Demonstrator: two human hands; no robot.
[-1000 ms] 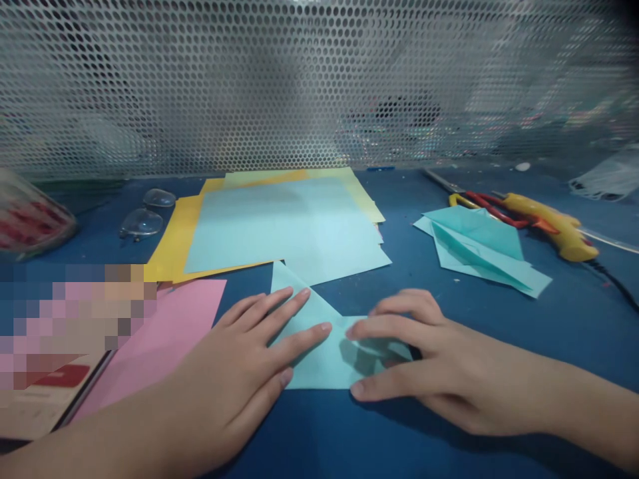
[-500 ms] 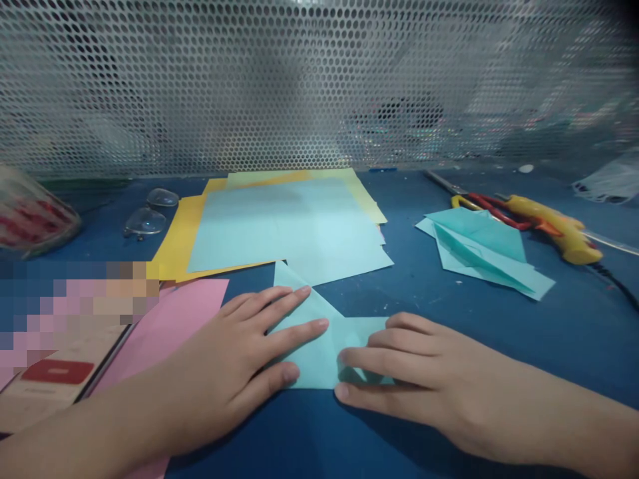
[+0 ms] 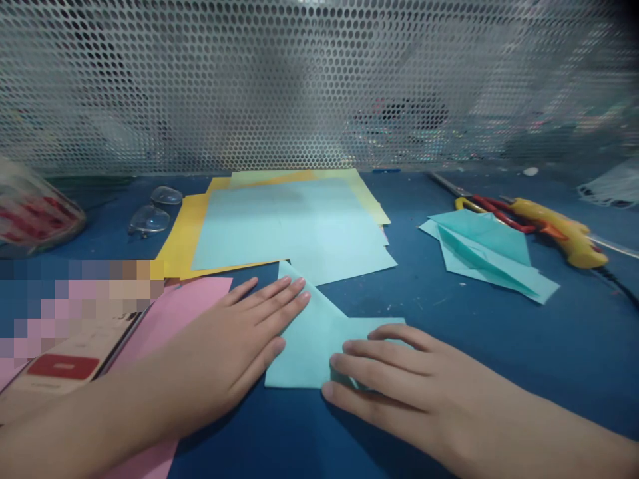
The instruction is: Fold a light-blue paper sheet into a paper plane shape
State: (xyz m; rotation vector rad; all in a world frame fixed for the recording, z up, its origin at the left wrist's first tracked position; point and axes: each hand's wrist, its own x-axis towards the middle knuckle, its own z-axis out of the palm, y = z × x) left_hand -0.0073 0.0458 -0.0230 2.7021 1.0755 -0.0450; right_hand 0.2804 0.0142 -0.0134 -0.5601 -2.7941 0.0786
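Left hand flat and open, fingers together and stretched out, pressing on left part of folded light-blue paper, palm partly over pink sheet. Right hand likewise flat, fingers slightly spread, fingertips laid on right part of same paper, gripping nothing. Folded paper lying near, at centre of blue table, pointed corner aimed far-left, just short of stack of coloured sheets in light blue, yellow and orange. Left of stack, pair of glasses; further left, clear container with red markings, too blurred to read. Near left, booklet with red label, writing illegible, part pixelated. Far right, another folded light-blue piece, touching red-handled scissors and yellow glue gun. Behind everything, perforated metal screen.
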